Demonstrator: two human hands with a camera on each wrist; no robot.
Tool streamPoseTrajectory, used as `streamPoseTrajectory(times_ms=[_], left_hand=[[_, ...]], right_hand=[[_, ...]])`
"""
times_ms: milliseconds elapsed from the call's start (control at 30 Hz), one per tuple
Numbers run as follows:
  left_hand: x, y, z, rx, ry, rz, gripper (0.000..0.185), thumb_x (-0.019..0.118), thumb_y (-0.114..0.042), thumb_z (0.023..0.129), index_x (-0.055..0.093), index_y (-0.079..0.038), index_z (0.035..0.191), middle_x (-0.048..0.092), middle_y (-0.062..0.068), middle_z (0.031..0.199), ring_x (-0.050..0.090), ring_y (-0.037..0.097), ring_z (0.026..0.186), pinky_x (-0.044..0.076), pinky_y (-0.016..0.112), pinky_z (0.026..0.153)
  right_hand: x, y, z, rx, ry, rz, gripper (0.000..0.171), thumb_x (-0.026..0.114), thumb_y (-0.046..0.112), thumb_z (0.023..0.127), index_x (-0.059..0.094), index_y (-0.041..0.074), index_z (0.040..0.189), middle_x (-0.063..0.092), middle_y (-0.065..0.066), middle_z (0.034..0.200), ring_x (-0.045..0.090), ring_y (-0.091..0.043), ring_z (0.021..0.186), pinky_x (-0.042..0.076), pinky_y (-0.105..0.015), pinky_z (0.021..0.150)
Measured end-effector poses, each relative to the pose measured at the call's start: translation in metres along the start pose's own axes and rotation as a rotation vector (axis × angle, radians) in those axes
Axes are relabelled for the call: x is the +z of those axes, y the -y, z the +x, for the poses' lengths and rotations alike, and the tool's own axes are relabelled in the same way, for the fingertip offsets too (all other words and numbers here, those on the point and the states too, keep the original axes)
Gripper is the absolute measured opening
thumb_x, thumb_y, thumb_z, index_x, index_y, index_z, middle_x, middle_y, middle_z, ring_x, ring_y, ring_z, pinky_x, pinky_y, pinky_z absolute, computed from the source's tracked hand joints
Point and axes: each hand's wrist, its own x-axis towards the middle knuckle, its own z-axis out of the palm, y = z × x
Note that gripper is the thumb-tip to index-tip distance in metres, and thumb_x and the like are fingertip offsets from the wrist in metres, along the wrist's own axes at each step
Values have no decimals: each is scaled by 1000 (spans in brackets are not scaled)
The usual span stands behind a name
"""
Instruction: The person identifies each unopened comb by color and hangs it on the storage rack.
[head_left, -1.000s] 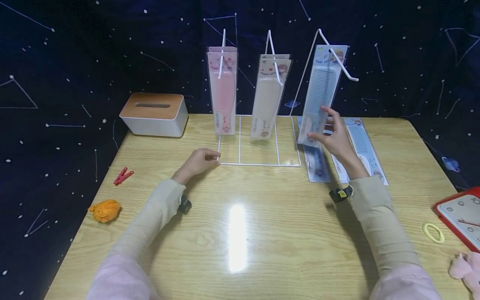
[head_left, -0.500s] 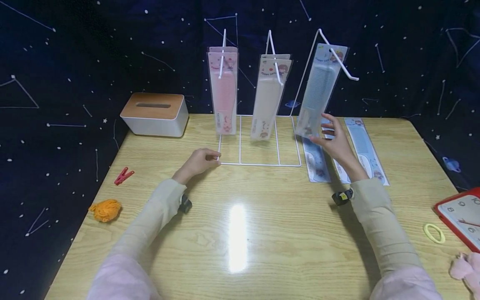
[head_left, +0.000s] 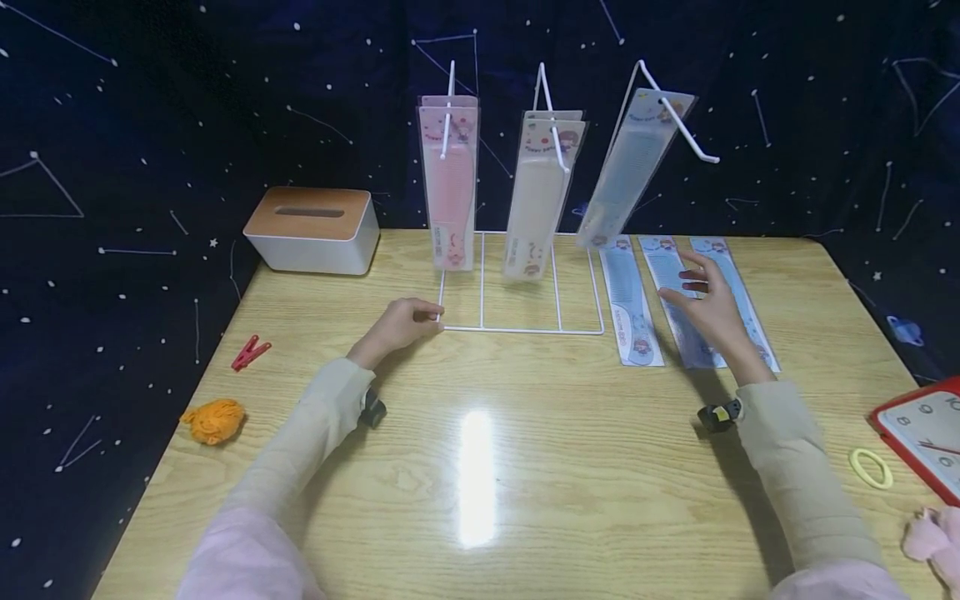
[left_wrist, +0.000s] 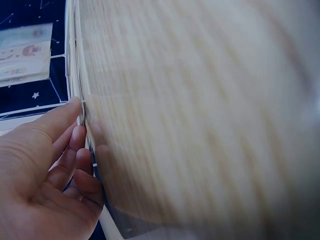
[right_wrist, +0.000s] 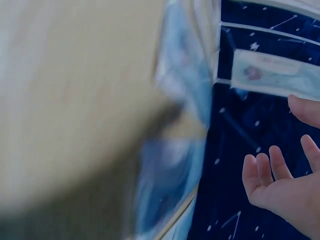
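My left hand (head_left: 401, 323) pinches the front left corner of a white wire display rack (head_left: 517, 331) between thumb and fingers; the left wrist view shows the thumb on the wire. From the rack's right hook a packaged blue comb (head_left: 633, 167) hangs tilted, its lower end swung left. Pink packaged combs (head_left: 453, 187) hang on the left hook and cream packaged combs (head_left: 542, 200) on the middle one. My right hand (head_left: 708, 304), fingers spread and holding nothing, is over the blue comb packs (head_left: 630, 304) lying on the table and partly covers two of them.
A tissue box (head_left: 311, 229) with a wooden lid stands back left. Down the left side lie a red clothespin (head_left: 250, 353) and an orange cloth bundle (head_left: 214, 421). At right are a red-framed clock (head_left: 922, 433), a yellow ring (head_left: 870, 468) and a pink plush toy (head_left: 933, 537).
My right hand has let go of the hanging blue comb and moved right, over the packs on the table. The comb's lower end has swung left. My left hand stays at the rack corner.
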Motion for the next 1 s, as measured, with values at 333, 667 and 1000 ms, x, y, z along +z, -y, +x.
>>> streamPoseTrajectory(times_ms=[333, 667, 1000], left_hand=[[1, 1, 0, 9, -5, 14, 37, 66, -17, 89, 62, 0, 122, 65, 16, 114, 54, 29, 114, 37, 44, 107], [1, 1, 0, 20, -10, 6, 36, 67, -17, 89, 63, 0, 121, 65, 16, 113, 55, 29, 113, 38, 44, 106], [1, 0, -1, 5, -5, 3, 36, 66, -16, 89, 62, 0, 122, 64, 16, 114, 54, 29, 114, 38, 44, 106]], right_hand=[[-43, -52, -9, 101, 23, -263, 68, 51, 43, 95, 27, 8, 149, 27, -37, 139, 24, -55, 124, 26, -69, 94], [-66, -84, -5, 218, 130, -407, 67, 48, 43, 96, 31, 1, 145, 20, -44, 137, 19, -61, 118, 26, -69, 86], [-72, -82, 0, 366, 150, -376, 69, 68, 26, 85, 36, 0, 140, 16, -44, 138, 19, -57, 121, 23, -71, 97]])
